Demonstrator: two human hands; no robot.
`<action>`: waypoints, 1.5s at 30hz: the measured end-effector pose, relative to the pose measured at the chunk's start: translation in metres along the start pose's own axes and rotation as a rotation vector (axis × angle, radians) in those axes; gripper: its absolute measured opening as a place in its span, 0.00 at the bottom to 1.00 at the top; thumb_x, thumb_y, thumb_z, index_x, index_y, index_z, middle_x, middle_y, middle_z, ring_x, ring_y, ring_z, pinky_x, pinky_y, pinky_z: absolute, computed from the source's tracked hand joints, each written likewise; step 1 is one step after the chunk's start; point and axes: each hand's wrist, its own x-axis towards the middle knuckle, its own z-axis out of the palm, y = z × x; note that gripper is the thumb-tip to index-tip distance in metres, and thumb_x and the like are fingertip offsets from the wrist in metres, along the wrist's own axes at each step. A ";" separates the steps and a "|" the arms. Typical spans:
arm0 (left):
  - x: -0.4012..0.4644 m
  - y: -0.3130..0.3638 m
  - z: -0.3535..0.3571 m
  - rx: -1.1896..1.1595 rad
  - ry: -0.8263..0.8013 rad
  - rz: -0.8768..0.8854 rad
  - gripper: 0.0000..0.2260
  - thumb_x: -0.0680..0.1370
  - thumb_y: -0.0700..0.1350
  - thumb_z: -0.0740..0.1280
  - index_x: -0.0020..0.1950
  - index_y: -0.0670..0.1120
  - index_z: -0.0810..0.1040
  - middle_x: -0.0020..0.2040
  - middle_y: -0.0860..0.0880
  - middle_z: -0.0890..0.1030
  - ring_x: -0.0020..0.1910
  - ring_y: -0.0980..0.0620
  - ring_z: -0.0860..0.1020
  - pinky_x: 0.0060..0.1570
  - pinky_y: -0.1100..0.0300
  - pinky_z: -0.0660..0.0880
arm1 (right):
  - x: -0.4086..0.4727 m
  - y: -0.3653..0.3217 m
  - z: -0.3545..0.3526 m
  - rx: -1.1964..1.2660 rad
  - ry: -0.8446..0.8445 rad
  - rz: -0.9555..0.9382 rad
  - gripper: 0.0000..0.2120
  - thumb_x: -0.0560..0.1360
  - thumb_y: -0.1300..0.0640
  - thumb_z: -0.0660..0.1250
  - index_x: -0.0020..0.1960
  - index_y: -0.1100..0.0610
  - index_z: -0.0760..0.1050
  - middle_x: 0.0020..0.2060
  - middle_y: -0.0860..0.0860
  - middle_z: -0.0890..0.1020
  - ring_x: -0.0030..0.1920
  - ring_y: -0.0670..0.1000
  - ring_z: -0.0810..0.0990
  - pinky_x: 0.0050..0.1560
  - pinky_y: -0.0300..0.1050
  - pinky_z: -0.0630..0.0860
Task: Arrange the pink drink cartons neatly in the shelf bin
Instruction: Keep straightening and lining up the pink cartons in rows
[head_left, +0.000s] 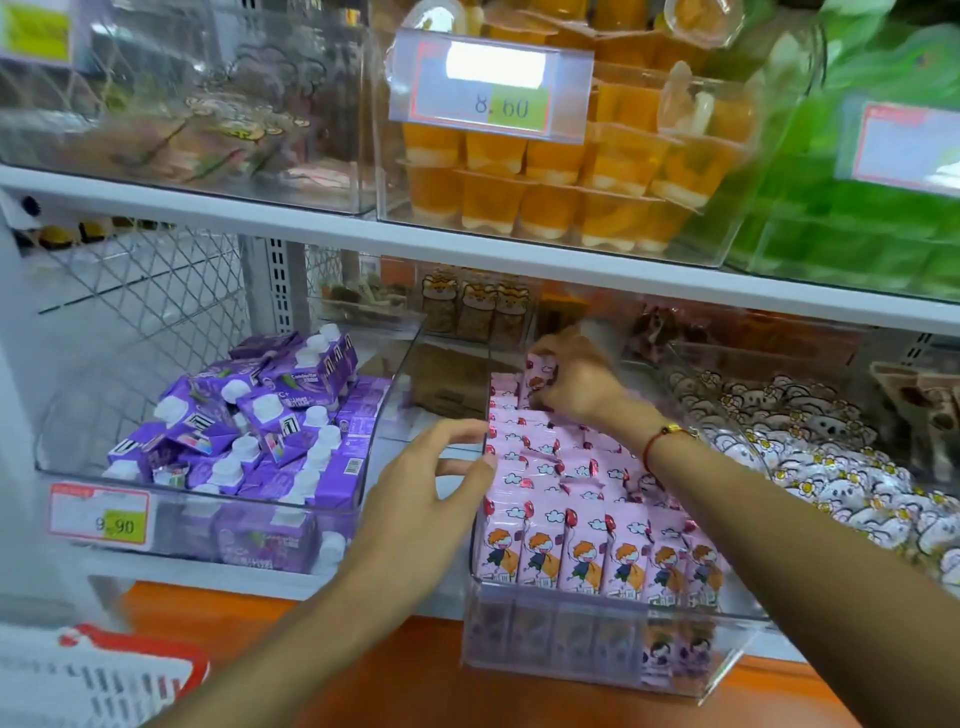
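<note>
Pink drink cartons (597, 551) with a cartoon child stand in rows inside a clear shelf bin (597, 670) pulled partly off the lower shelf. At the bin's back, my right hand (576, 382) is shut on one pink carton (540, 376), holding it upright just above the rear rows. My left hand (431, 478) is open, fingers spread, its fingertips touching the bin's left wall and the cartons beside it. The front row stands upright; the rows behind lie packed tightly.
A clear bin of jumbled purple cartons (249, 431) sits to the left with a price tag (101, 517). White wrapped snacks (810, 457) fill the bin on the right. Orange jelly cups (566, 171) are on the shelf above. A red and white basket (93, 680) is at lower left.
</note>
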 end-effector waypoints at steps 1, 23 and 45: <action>0.001 -0.001 -0.001 -0.008 -0.004 0.002 0.08 0.78 0.51 0.65 0.56 0.61 0.75 0.54 0.64 0.78 0.50 0.73 0.74 0.46 0.71 0.69 | 0.002 -0.001 0.004 0.009 -0.023 0.029 0.26 0.69 0.63 0.75 0.64 0.56 0.70 0.60 0.55 0.73 0.50 0.54 0.77 0.43 0.37 0.72; -0.003 0.003 0.000 -0.013 -0.030 -0.028 0.13 0.77 0.49 0.67 0.59 0.61 0.71 0.53 0.70 0.73 0.50 0.72 0.74 0.50 0.68 0.70 | -0.032 0.014 -0.007 0.073 -0.223 -0.065 0.08 0.77 0.53 0.66 0.49 0.56 0.82 0.46 0.48 0.83 0.35 0.39 0.75 0.52 0.44 0.76; -0.021 0.033 0.016 0.082 -0.113 0.306 0.16 0.72 0.61 0.67 0.60 0.65 0.73 0.55 0.70 0.77 0.49 0.65 0.79 0.45 0.67 0.76 | -0.168 -0.024 -0.053 1.470 0.179 0.329 0.05 0.78 0.60 0.64 0.47 0.59 0.78 0.38 0.50 0.84 0.39 0.45 0.83 0.40 0.34 0.78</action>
